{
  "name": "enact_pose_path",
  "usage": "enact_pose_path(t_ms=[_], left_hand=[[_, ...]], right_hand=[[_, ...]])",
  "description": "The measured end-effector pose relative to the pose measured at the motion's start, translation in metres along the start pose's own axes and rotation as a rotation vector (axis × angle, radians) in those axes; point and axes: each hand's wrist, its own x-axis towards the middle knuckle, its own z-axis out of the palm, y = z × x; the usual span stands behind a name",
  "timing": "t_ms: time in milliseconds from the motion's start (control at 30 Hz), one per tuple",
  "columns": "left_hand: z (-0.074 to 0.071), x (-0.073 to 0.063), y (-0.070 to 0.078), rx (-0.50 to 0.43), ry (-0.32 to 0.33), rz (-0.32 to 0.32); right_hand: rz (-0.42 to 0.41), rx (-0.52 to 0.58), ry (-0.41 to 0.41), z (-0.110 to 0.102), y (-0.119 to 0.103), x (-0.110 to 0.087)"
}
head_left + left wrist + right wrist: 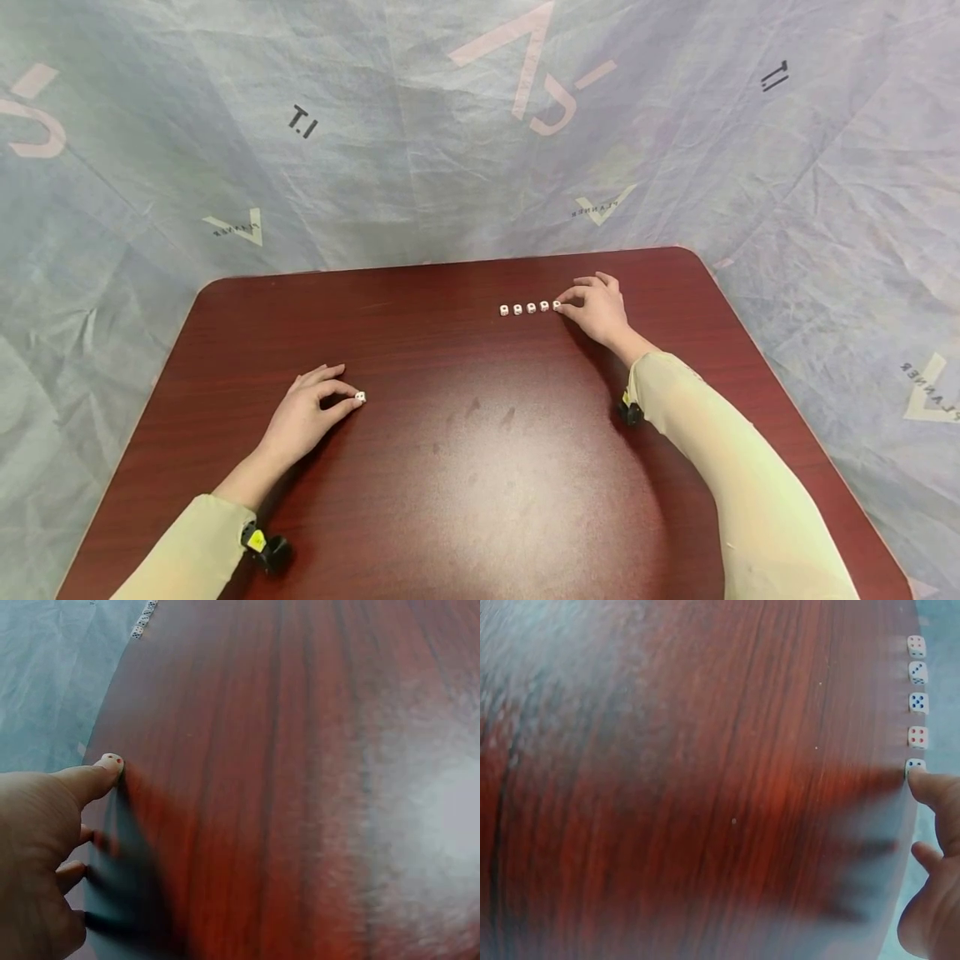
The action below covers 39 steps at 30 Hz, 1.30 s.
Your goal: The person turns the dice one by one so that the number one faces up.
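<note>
My left hand [303, 412] pinches a small white die [361, 397] between thumb and forefinger over the left part of the table. In the left wrist view, red pips show on top of that die [112, 760]. Farther back, to the right, my right hand [597, 310] pinches the end die [557, 306] of a row between thumb and forefinger. The row's other white dice [531, 307] stand to its left, spaced slightly apart. Beside the pinched one, the right wrist view shows a die with red pips [918, 737]; the thumb partly covers the pinched die.
The dark red wood-grain table [420, 350] has rounded back corners and a bright glare patch near its front middle. Grey printed cloth [405, 167] hangs behind and along both sides. A black wrist device [273, 550] sits at the left sleeve, another [630, 410] at the right.
</note>
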Motion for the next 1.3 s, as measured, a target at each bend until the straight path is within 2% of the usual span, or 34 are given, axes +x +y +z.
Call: enact_pose_path(t_ms=[200, 400, 533, 667, 833, 1033, 1300], left_hand=[[-0.005, 0.011, 0.009, 0.0, -0.023, -0.012], [-0.003, 0.029, 0.036, -0.002, -0.019, 0.048], [0.007, 0.044, 0.057, 0.045, -0.034, 0.097], [0.025, 0.061, 0.073, 0.123, -0.088, 0.136], [0.046, 0.076, 0.087, 0.174, -0.143, 0.163], [0.059, 0.083, 0.096, 0.158, -0.176, 0.144], [0.061, 0.08, 0.099, 0.148, -0.185, 0.153]], right_hand=[[-0.01, -0.024, 0.014, 0.001, -0.001, 0.0], [-0.022, -0.052, 0.013, 0.002, -0.001, 0.0], [-0.018, -0.054, 0.004, 0.002, -0.001, -0.001], [-0.009, -0.059, -0.003, 0.002, 0.002, -0.003], [-0.003, -0.067, -0.011, 0.002, 0.006, -0.004], [-0.008, -0.067, -0.004, 0.001, 0.005, -0.005], [-0.02, -0.066, 0.004, 0.003, 0.001, 0.0]])
